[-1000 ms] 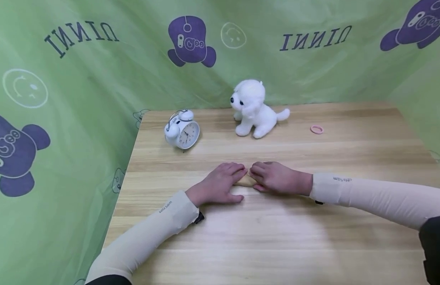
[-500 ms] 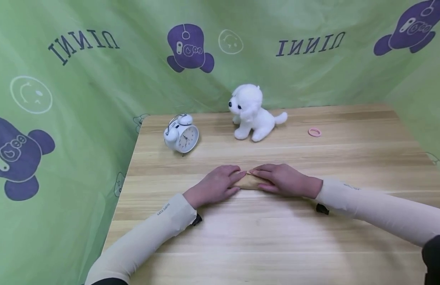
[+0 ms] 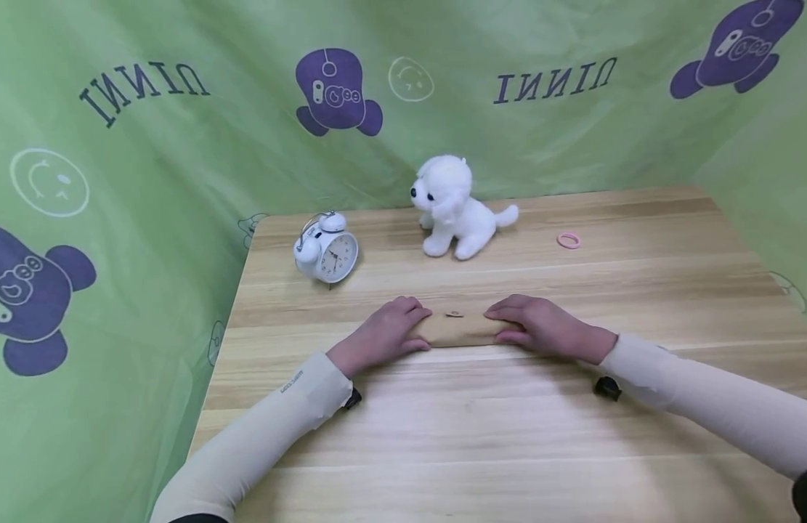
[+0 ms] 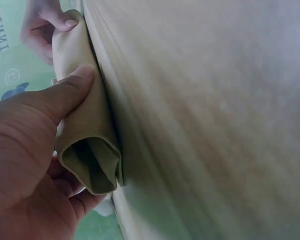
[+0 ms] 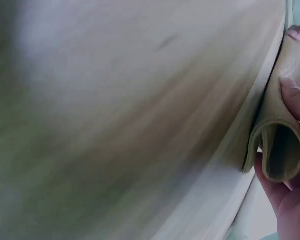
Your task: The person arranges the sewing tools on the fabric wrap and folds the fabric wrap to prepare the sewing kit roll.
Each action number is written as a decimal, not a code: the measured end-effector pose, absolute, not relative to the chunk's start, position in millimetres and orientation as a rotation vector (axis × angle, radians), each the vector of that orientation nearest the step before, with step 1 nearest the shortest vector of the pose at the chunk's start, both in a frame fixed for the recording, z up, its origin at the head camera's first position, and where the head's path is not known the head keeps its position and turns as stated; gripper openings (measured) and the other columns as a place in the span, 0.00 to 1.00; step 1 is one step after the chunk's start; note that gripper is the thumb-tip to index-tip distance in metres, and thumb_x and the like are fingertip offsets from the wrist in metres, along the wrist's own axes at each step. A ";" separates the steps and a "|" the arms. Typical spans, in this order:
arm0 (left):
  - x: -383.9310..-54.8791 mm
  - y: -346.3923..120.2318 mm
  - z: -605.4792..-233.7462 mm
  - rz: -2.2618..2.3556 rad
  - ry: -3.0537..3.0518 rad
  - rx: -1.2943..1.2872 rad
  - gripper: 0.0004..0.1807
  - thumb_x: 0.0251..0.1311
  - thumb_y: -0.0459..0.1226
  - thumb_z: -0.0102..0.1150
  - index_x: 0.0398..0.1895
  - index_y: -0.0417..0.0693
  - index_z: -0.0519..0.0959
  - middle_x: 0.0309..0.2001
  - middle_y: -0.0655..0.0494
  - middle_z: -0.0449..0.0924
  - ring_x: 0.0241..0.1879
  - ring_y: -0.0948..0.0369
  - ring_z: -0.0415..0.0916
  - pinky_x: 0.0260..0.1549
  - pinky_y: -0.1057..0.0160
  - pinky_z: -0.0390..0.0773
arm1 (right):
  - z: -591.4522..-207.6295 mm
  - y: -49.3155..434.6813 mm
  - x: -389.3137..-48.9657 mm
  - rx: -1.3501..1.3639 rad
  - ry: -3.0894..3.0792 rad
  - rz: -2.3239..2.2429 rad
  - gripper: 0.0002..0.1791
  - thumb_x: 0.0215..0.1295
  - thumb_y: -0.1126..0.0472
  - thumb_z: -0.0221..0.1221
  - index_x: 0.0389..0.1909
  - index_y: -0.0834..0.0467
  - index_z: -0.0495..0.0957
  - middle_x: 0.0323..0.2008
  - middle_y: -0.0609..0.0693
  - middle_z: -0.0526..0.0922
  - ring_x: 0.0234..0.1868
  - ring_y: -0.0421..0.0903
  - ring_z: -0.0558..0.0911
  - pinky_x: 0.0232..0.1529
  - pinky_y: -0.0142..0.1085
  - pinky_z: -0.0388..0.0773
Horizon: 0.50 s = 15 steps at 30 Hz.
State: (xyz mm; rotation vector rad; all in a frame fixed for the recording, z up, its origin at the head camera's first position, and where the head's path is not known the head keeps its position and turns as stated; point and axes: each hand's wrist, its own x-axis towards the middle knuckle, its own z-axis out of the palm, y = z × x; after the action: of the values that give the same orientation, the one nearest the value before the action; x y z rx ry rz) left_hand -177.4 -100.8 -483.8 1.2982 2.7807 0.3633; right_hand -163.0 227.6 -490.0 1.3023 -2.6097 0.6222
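A tan, leather-like roll [image 3: 458, 333] lies lengthwise across the middle of the table, with a small button-like piece [image 3: 454, 314] at its far edge. My left hand [image 3: 381, 334] grips its left end, thumb on the near face and fingers behind. At the right end my right hand [image 3: 550, 328] holds it the same way. The left wrist view looks into the hollow left end of the roll [image 4: 87, 120], where a folded layer shows inside. Its other end [image 5: 280, 150], in the right wrist view, is curled over like a tube.
Behind the hands, a white twin-bell alarm clock [image 3: 327, 248] stands at the back left and a white plush dog [image 3: 457, 211] sits at the back middle. A pink ring [image 3: 569, 240] lies to its right. Green printed cloth [image 3: 233, 138] hangs around the wooden table [image 3: 475, 436].
My hands have moved apart from the middle toward the two ends of the roll, so more of it and its button-like piece now show. The head view has shifted slightly.
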 end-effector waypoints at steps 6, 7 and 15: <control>-177.1 -113.0 -484.5 0.357 2.795 1.246 0.31 0.59 0.55 0.67 0.58 0.44 0.79 0.50 0.53 0.78 0.51 0.56 0.76 0.57 0.57 0.77 | -489.5 230.2 -161.7 1.272 -2.683 0.570 0.27 0.58 0.53 0.71 0.56 0.60 0.82 0.49 0.53 0.86 0.50 0.49 0.85 0.50 0.44 0.83; -176.9 -114.6 -484.6 0.366 2.796 1.232 0.31 0.59 0.55 0.68 0.57 0.44 0.80 0.49 0.53 0.78 0.50 0.56 0.76 0.56 0.57 0.77 | -489.2 231.2 -161.1 1.268 -2.688 0.561 0.27 0.58 0.53 0.71 0.56 0.60 0.82 0.49 0.54 0.86 0.50 0.49 0.85 0.50 0.44 0.83; -179.9 -117.5 -486.1 0.521 2.781 1.168 0.28 0.59 0.53 0.68 0.56 0.44 0.80 0.51 0.53 0.78 0.52 0.56 0.74 0.57 0.58 0.76 | -488.0 242.6 -157.6 1.161 -2.743 0.613 0.26 0.58 0.54 0.71 0.57 0.60 0.81 0.50 0.53 0.85 0.52 0.48 0.83 0.51 0.44 0.83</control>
State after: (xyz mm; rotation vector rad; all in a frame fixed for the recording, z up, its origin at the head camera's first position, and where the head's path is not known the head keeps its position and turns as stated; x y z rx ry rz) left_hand -179.9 -117.5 -486.1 1.1678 2.7811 0.5211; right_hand -157.6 242.6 -488.0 1.1607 -2.7428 0.6127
